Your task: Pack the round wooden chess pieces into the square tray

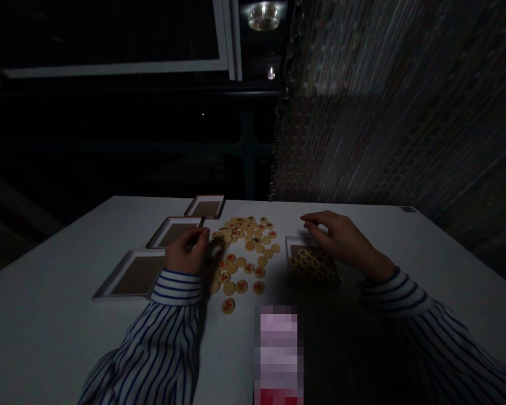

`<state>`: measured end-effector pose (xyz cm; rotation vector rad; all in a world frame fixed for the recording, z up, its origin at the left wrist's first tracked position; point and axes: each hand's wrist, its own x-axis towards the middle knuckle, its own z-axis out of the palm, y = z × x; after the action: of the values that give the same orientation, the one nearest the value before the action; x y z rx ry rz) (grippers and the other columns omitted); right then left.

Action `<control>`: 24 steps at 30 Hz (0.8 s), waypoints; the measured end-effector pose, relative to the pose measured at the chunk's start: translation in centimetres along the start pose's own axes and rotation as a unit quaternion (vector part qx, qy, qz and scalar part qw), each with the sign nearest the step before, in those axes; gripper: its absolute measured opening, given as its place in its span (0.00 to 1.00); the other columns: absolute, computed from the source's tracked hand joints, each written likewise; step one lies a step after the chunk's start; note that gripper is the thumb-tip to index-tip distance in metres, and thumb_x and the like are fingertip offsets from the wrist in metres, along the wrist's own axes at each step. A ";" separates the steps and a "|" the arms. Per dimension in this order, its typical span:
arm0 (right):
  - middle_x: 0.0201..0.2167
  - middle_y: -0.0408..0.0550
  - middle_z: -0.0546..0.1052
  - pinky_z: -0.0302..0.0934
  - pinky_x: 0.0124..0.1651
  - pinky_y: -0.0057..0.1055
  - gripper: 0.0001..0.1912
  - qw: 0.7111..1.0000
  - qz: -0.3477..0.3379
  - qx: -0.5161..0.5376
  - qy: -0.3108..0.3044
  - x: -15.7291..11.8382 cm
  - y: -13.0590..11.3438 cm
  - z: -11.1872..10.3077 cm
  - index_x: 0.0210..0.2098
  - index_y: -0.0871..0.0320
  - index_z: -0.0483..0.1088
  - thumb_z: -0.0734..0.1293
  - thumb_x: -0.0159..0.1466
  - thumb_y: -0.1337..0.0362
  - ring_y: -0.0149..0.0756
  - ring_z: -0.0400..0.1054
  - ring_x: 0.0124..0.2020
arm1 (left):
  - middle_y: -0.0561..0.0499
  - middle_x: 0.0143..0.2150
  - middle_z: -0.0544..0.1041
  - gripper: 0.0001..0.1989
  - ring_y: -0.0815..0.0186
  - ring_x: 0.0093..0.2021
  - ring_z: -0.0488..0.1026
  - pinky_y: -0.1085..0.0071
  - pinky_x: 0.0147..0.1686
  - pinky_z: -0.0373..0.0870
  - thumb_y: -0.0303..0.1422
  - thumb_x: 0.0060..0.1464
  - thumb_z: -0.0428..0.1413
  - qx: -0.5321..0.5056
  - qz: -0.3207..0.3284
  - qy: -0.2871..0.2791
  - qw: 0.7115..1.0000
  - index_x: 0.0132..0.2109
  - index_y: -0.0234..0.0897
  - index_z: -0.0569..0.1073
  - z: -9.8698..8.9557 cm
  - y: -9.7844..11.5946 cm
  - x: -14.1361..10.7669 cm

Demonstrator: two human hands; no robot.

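Round wooden pieces (248, 229), several with red or dark characters, lie scattered in the middle of the white table. My left hand (188, 249) is just left of them with thumb and fingers curled together; whether a piece sits between them is too dark to tell. To the right, a box (290, 243) holds several pieces with dark characters. Over its back right edge hovers my right hand (337, 233), fingers stretched to the left, thumb apart, nothing in it.
Three shallow open trays stand on the left: a near one (137, 275), a middle one (177, 230) and a far one (206, 208). A small dark label (407, 209) is at the white table's (438, 253) back right corner. A bead curtain (341, 112) hangs behind.
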<state>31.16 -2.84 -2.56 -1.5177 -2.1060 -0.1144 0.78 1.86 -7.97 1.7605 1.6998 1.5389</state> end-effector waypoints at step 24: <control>0.40 0.47 0.75 0.60 0.41 0.31 0.16 1.000 -0.021 -0.001 -0.020 2.3 -2.0 0.1 0.42 0.59 0.71 0.56 0.61 0.62 0.37 0.68 0.39 | 0.49 0.33 0.77 0.13 0.65 0.34 0.72 0.69 0.38 0.69 0.39 0.45 0.54 -0.042 0.016 -0.101 0.994 0.35 0.34 0.74 0.1 1.9 2.2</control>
<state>28.76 -1.54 -1.08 -1.4889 -2.1715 -0.1026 1.44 3.22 -5.47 1.8378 1.4960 1.3706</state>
